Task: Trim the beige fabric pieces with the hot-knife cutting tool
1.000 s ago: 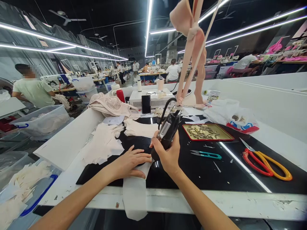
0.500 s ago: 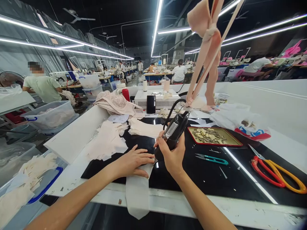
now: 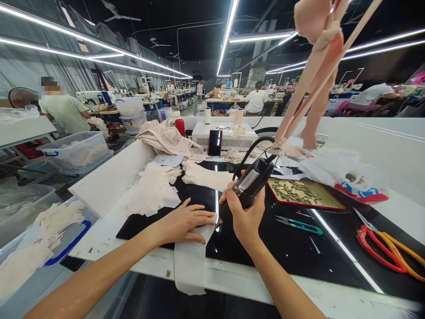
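Head view: the black work surface (image 3: 282,252) carries the job, and the pale cloth piece (image 3: 190,268) lies on it, one end hanging over the front edge. The left hand (image 3: 189,221) rests flat on the cloth, fingers extended and grasping nothing. The right hand (image 3: 247,217) grips the black handheld tool (image 3: 255,175), tilted with its lower end towards the left fingertips. The metal tip (image 3: 218,224) sits just beside the cloth's right edge (contact cannot be confirmed). For good results, hold the cloth flat with even pressure, keep the fingertips clear of the tip, and steady the tool at a constant angle. Support the overhanging end if its weight appears to drag. Compared with the frame half a second earlier, the tool's lower end stands farther from the left fingertips; the left hand remains flat on the cloth.
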A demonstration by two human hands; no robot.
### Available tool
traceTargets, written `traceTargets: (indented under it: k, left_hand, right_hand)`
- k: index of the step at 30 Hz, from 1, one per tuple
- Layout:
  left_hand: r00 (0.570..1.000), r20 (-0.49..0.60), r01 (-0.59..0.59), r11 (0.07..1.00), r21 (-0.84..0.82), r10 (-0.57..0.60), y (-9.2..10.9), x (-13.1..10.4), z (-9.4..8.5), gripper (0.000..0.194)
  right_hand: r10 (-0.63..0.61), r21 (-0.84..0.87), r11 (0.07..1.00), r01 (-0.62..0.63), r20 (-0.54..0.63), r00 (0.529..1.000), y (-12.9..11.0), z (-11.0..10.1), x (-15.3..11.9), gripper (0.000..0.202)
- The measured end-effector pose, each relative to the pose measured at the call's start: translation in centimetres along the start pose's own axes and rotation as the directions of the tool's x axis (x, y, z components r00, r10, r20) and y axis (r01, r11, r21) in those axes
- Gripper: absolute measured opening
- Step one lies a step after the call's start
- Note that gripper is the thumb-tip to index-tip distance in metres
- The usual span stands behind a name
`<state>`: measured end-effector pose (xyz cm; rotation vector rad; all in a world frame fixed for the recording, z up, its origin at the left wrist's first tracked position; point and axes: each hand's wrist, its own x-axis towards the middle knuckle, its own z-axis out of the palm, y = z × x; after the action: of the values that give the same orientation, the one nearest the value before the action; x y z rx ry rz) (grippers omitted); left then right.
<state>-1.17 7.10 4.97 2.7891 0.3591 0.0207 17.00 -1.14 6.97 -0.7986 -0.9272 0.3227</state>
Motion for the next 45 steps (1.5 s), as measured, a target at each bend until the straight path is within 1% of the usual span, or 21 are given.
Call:
traceTargets:
  k: [3, 7, 11, 15, 19, 23, 27, 30, 34, 37, 41, 45]
  left_hand:
    - [1.000, 0.004, 0.001, 1.000, 0.013, -0.001, 0.1, 0.0, 0.1, 0.053]
    - [0.999, -0.026, -0.018, 0.999, 0.044, 0.019, 0.1, 0.0, 0.3, 0.048]
    - [0.999, -0.037, -0.026, 0.997, 0.073, 0.029, -0.1, 0.2, 0.6, 0.048]
    - [0.998, -0.047, -0.025, 0.997, 0.070, 0.029, -0.1, 0.3, 0.6, 0.051]
    - [0.998, -0.057, -0.032, 0.998, 0.050, 0.035, 0.1, 0.4, 0.6, 0.051]
    - [0.999, -0.042, -0.025, 0.999, 0.038, 0.027, 0.2, 0.4, 0.6, 0.053]
    - [0.998, -0.040, -0.036, 0.998, 0.045, 0.038, 0.3, 0.5, 0.6, 0.048]
    - [0.999, -0.036, -0.039, 0.999, 0.034, 0.040, 0.5, 0.6, 0.4, 0.045]
    - [0.999, -0.036, -0.035, 0.999, -0.004, 0.034, 0.8, 0.7, 0.0, 0.046]
    - [0.998, -0.043, -0.036, 0.998, -0.043, 0.035, 1.0, 0.7, -0.1, 0.046]
    - [0.999, -0.042, -0.037, 0.997, -0.071, 0.034, 0.9, 0.6, -0.1, 0.043]
    - [0.998, -0.056, -0.033, 0.995, -0.098, 0.028, 0.7, 0.7, 0.1, 0.042]
  right_hand:
    - [0.000, 0.015, 1.000, 0.000, -0.010, 1.000, -0.2, 0.2, 0.1, 0.030]
    - [0.007, 0.018, 1.000, -0.007, -0.005, 1.000, -0.2, 0.2, 0.1, 0.029]
    - [-0.003, 0.038, 0.999, 0.003, -0.004, 1.000, -0.1, 0.0, 0.2, 0.030]
    - [-0.003, 0.048, 0.999, 0.002, 0.013, 1.000, -0.1, 0.0, 0.1, 0.037]
    - [0.014, 0.021, 1.000, -0.014, 0.020, 1.000, 0.0, 0.1, -0.1, 0.038]
    - [0.015, 0.021, 1.000, -0.015, 0.020, 1.000, 0.0, 0.2, -0.1, 0.041]
    - [0.049, 0.034, 0.998, -0.049, 0.013, 0.999, -0.5, 0.2, -0.4, 0.046]
    - [0.059, 0.028, 0.998, -0.059, 0.009, 0.998, -0.8, 0.2, -0.8, 0.047]
    - [0.065, 0.011, 0.998, -0.065, 0.009, 0.998, -1.0, 0.3, -1.0, 0.044]
    - [0.090, 0.032, 0.995, -0.090, 0.010, 0.996, -1.3, 0.4, -1.1, 0.046]
    - [0.105, 0.081, 0.991, -0.106, 0.022, 0.994, -1.8, 0.5, -1.6, 0.049]
    - [0.123, 0.074, 0.989, -0.126, 0.044, 0.991, -1.9, 0.5, -1.9, 0.047]
